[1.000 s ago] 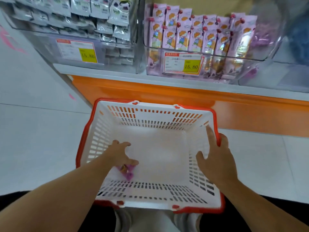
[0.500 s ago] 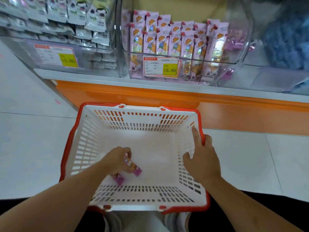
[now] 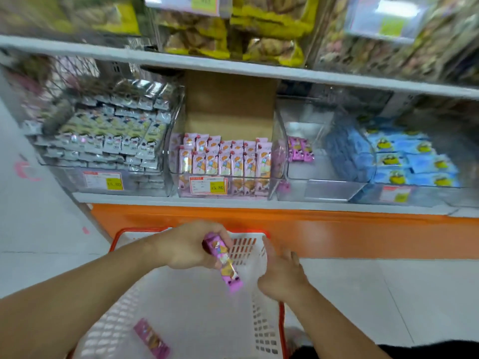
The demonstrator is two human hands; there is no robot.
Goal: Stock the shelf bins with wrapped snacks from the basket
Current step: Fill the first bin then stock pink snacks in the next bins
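My left hand grips a purple wrapped snack above the white basket with a red rim. My right hand hovers at the basket's right wall with straight fingers, holding nothing. Another purple snack lies on the basket floor at the near left. On the shelf ahead, a clear bin holds a few purple snacks at its back left. To its left stands a bin of pink snacks.
A bin of grey-and-yellow packets is at the left, and blue packets fill the bin at the right. Yellow bags sit on the upper shelf. An orange plinth runs under the shelf, with pale floor tiles around it.
My left hand has lifted a purple snack out of the basket. My right hand has left the rim. The view has tilted up toward the shelves.
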